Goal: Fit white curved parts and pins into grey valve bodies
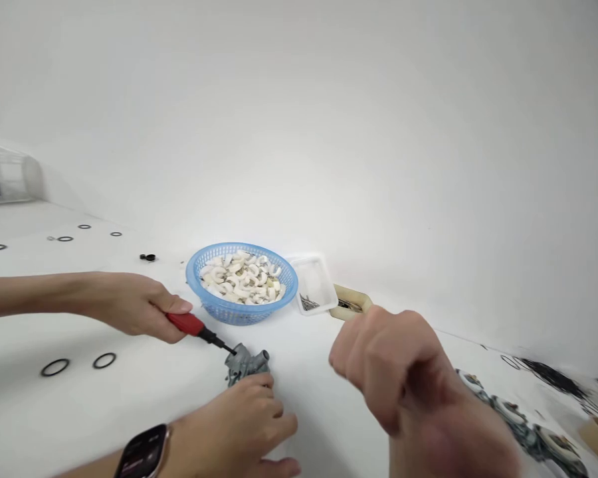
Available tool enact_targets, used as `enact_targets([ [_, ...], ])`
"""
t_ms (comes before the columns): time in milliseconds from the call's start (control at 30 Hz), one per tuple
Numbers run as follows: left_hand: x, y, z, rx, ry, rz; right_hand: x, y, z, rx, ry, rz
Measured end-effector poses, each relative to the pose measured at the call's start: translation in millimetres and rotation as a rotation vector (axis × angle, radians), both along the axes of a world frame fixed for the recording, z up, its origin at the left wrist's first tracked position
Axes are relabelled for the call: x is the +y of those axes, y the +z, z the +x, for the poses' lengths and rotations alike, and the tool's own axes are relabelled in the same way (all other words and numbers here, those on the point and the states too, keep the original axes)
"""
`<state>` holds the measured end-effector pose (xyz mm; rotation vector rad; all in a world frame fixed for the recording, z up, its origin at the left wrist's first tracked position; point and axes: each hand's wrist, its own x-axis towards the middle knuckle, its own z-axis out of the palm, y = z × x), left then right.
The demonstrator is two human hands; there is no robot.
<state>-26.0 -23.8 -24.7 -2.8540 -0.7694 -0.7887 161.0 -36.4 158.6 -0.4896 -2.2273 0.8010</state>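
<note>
My left hand [239, 421], with a smartwatch [143, 453] on its wrist, reaches in from the lower left. Its fingers close on a small grey metal carburetor [240, 362] and cover the lower part of it. Another person's hand [124, 307] comes from the left edge with a red-handled screwdriver [189, 324], whose dark tip touches the carburetor's top. Close to the camera, my right hand [398, 372] is raised in a slightly blurred fist. I see nothing sticking out of it.
A blue basket [193, 282] holds many white curved pieces. Beside it stand a white tray [319, 282] with small screws and a beige tray [361, 299]. Black rings [54, 367] lie at left; several carburetors [515, 418] line the right.
</note>
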Motion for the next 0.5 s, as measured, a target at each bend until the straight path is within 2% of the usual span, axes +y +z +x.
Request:
enact_targets([
  [67,-4,3.6,-1,0.050,0.011,0.050,1,-0.8,-9,-0.059,-0.106,-0.036],
  [200,-13,12.9,-2,0.084,0.078,0.095,26,-19.8,-29,-0.529,-0.350,-0.020],
  [267,-15,15.3,-2,0.122,0.095,0.126,42,-36.1,-37,-0.695,-0.388,-0.009],
  [367,-15,15.7,-2,0.229,0.085,0.154,60,-58.0,-46,-0.797,-0.394,-0.019],
  [500,-15,16.6,-3,0.284,0.034,0.145,67,-69.3,-51,-0.815,-0.429,0.009],
])
